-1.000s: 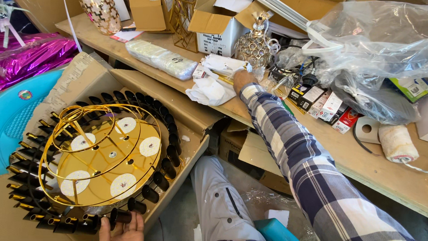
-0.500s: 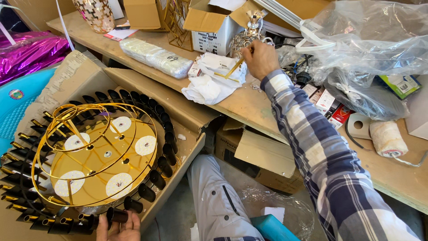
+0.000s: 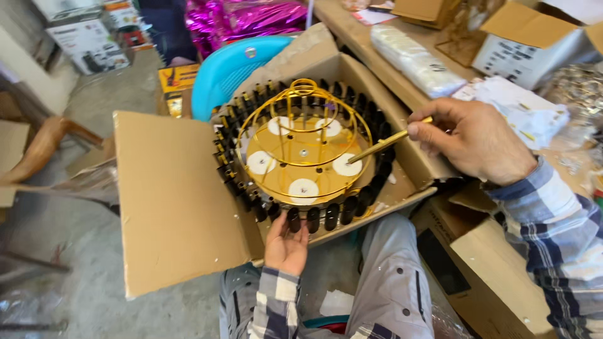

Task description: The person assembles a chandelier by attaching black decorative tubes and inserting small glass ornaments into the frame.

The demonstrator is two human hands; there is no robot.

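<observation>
Head view, centre frame: gold chandelier frame (image 3: 301,154) sits in open cardboard box (image 3: 182,201), left hand (image 3: 286,245) spread against its black-socket rim, right hand (image 3: 474,141) pinching gold rod (image 3: 386,143) over it, apparently not yet fitted.

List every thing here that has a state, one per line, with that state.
Cardboard box: open, flaps folded out.
Gold wire frame: sitting inside the box, ringed by black sockets.
Gold rod: pinched in the right hand, tip down at the frame.
Right hand: closed on the rod.
Left hand: open, fingers against the box's near edge by the black sockets.
White box on the bench: flap open.
</observation>
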